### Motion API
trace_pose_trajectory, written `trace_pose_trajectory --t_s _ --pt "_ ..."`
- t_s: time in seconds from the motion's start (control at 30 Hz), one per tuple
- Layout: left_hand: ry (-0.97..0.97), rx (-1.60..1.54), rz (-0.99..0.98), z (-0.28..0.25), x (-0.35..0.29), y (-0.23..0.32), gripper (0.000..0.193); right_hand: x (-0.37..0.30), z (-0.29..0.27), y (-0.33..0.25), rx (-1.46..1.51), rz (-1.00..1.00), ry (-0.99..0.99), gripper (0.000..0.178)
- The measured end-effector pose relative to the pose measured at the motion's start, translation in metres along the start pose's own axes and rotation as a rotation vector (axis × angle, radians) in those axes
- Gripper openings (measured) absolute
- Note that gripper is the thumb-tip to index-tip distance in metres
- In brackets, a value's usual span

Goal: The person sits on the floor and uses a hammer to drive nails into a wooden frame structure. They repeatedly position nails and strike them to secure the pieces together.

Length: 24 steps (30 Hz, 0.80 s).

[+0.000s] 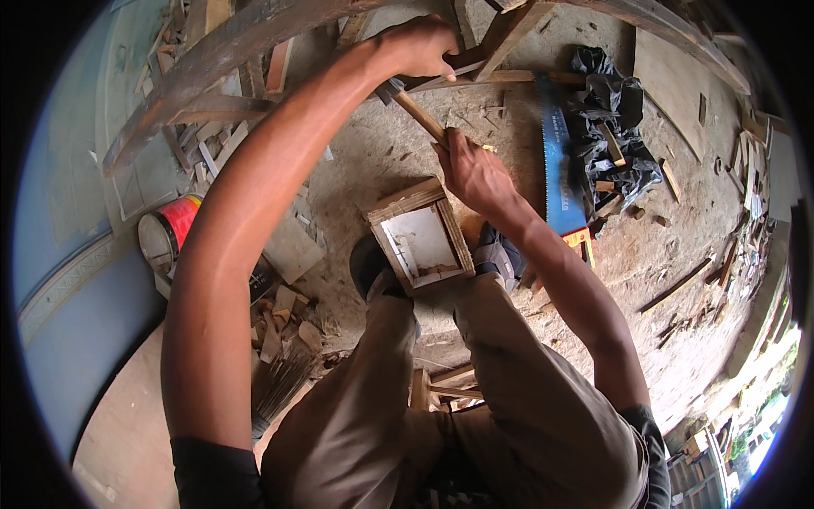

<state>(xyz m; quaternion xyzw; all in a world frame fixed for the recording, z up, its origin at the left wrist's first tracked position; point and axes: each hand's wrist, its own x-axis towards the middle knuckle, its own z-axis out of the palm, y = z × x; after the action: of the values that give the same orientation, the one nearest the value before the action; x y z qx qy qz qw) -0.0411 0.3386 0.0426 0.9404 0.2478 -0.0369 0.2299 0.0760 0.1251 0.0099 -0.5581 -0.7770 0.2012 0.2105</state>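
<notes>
My right hand (479, 172) is closed round the wooden handle of a hammer (420, 114), whose dark head points up and left, below my left wrist. At the top of the view, my left hand (421, 48) curls round a dark wooden bar (465, 61) that joins a larger timber frame (517, 38); part of its grip is hidden. A small rectangular wooden box (458, 235) with a pale inner panel stands tilted between my shoes, touched by neither hand.
A blue handsaw (557, 165) with an orange handle lies right of my hands, beside crumpled black plastic (612, 114). At left stands a red-banded can (176, 225) near wood offcuts (284, 322). A curved timber (182, 106) spans the upper left. Wood scraps litter the floor.
</notes>
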Motion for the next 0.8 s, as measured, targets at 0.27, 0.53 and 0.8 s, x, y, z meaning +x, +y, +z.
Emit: trace_pose_trajectory --t_s 0.27,0.53,0.8 --pt "0.007 0.070 0.012 -0.012 -0.001 0.016 0.036 -0.005 0.018 0.017 -0.079 -0.050 0.056 0.029" --pt "0.082 0.012 0.020 -0.007 -0.009 0.007 0.032 -0.005 0.013 0.002 -0.108 -0.099 0.102 0.033" --pt "0.055 0.045 -0.013 -0.010 -0.007 0.011 0.038 -0.005 0.016 0.012 -0.171 -0.046 0.012 0.033"
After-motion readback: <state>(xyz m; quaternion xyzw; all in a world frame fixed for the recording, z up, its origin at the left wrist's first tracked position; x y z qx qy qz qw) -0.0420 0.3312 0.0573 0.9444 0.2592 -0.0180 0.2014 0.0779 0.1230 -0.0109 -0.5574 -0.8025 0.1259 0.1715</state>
